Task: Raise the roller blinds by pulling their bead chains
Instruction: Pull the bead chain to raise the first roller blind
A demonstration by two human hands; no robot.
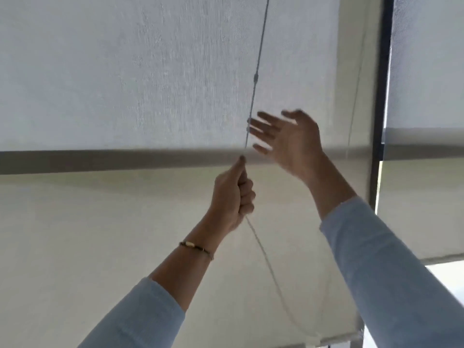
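Note:
A pale translucent roller blind fills most of the view, with a grey horizontal band across its middle. The bead chain runs taut down from the top, with a small connector on it. My left hand is closed in a fist around the chain just below the grey band; the chain hangs slack in a loop beneath the fist. My right hand is raised beside the chain, a little higher, fingers spread and blurred, fingertips near the chain but holding nothing.
A dark vertical window frame stands to the right of the blind. Beyond it hangs a second roller blind, its bottom edge higher. Bright glass shows at the lower right corner.

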